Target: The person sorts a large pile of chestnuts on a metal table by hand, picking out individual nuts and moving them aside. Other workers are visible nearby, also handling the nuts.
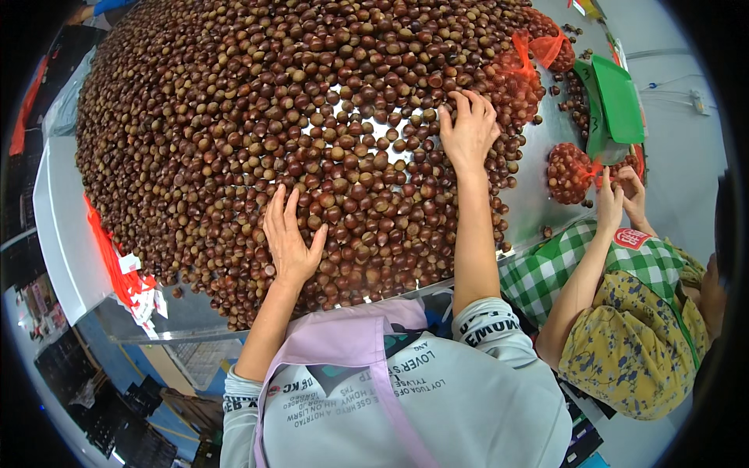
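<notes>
A broad heap of brown chestnuts (234, 123) covers the metal table (529, 193) in front of me. My left hand (291, 240) rests on the near part of the heap, fingers spread and nothing held in it. Farther right, my right hand (470, 128) lies palm down over chestnuts, its fingers bent and slightly apart; the nuts under its fingertips are partly hidden. Between the two hands the layer thins, and bare patches of the bright tabletop (383, 131) show through. Just right of my right hand sits a red mesh bag of chestnuts (515, 85).
A co-worker's hands (620, 196) hold the red netting of a small filled bag (567, 172) at the right. Beyond it stand a green scoop-like container (614, 102) and another mesh bag (556, 47). Empty red nets with tags (117, 263) hang beside a white box (70, 228) at the left.
</notes>
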